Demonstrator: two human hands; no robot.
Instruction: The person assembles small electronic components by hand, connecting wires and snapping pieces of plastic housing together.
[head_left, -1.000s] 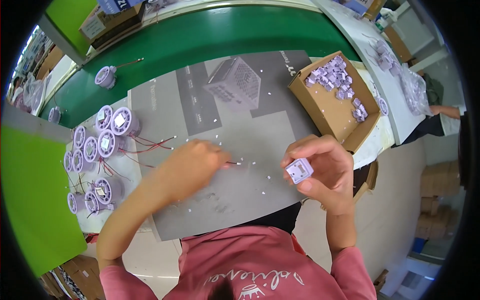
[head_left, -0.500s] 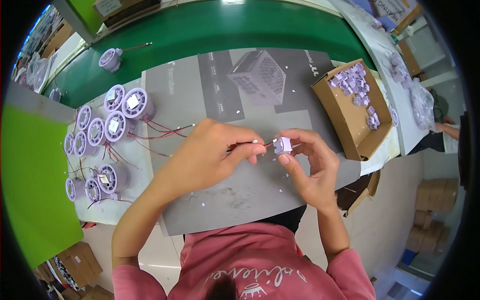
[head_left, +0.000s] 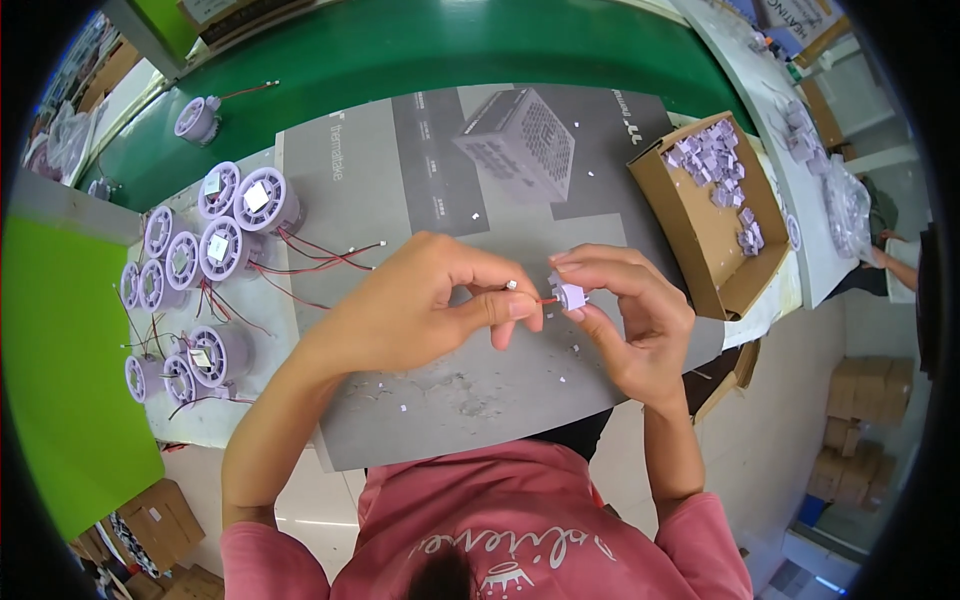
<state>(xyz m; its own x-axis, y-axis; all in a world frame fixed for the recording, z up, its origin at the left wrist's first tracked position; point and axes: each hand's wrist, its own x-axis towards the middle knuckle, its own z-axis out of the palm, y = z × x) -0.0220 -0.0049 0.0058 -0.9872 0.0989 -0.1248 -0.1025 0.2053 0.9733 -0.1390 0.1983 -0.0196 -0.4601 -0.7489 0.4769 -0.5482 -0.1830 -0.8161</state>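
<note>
My left hand (head_left: 430,305) is closed in a pinch on a thin wire (head_left: 547,300), red where it shows, over the middle of the grey sheet. A small white connector (head_left: 512,285) pokes up at the fingertips. Facing it, my right hand (head_left: 645,325) grips a small lavender plastic housing (head_left: 571,296) between thumb and fingers. The wire runs from the left fingers to this housing; how it joins is too small to make out. At the left stand several round lavender fan units (head_left: 265,203) with red and black leads (head_left: 320,262) trailing toward my left wrist.
A cardboard box (head_left: 718,245) with several lavender housings (head_left: 712,160) stands at the right on the grey printed sheet (head_left: 460,400). Tiny white scraps dot the sheet. One more fan unit (head_left: 197,120) sits on the green surface (head_left: 400,60) behind. Another person's arm (head_left: 895,262) shows far right.
The lavender housing has turned in my right fingers, and that hand has shifted slightly right. My left hand still pinches the wire. The whole view has moved a little.
</note>
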